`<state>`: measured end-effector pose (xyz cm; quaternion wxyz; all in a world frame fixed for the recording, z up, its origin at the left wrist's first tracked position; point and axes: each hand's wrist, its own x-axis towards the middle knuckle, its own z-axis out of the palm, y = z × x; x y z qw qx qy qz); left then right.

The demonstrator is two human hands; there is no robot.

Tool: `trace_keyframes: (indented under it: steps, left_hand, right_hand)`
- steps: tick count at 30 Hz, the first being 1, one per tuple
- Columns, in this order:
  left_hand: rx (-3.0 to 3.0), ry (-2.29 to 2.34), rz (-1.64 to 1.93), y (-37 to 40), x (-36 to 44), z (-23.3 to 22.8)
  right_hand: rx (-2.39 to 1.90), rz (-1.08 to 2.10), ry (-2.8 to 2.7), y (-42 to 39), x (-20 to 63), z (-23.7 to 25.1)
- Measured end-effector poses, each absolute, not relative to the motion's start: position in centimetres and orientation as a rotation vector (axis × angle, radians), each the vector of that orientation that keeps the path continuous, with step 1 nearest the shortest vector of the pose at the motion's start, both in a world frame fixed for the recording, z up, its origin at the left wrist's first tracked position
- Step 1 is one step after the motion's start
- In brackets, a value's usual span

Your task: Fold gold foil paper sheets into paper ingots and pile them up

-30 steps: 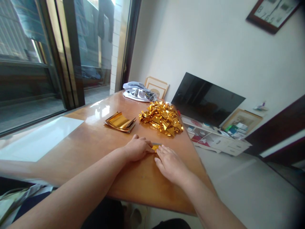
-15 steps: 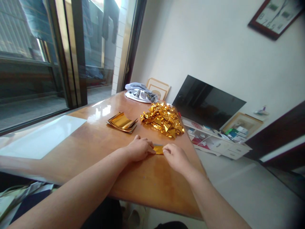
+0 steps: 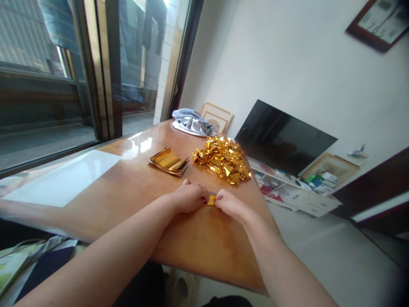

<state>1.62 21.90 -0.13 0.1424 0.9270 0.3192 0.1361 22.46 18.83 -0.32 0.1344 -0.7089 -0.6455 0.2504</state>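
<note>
A small piece of folded gold foil paper [image 3: 211, 200] lies on the wooden table [image 3: 191, 243] between my two hands. My left hand [image 3: 191, 197] holds its left end, fingers bent down onto it, hiding that part. At the right end, my right hand [image 3: 227, 202] is closed with thumb and fingers pinching the paper. Beyond my left hand rests a stack of flat gold foil sheets [image 3: 168, 163], slightly curled at the edges. A heap of folded gold foil pieces [image 3: 223, 161] sits farther off, past my right hand.
Bundled pale cloth [image 3: 193, 121] lies at the table's far end, with frames [image 3: 217, 116] leaning behind it. A white sheet [image 3: 64, 179] covers part of the left side. The table's right edge drops to the floor, near a low white cabinet [image 3: 297, 198] and a television [image 3: 284, 138].
My right hand has moved a little closer to my left, and less of the gold paper shows between them. The whole view has shifted slightly.
</note>
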Motion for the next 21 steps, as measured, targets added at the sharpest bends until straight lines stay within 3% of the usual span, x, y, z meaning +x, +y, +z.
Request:
trace_keyframes:
  steps: [21]
  left_hand:
    - [2.665,0.987,0.440,23.1,0.6,-0.5]
  right_hand:
    - [-1.955,0.894,-2.063,18.4,19.1,3.5]
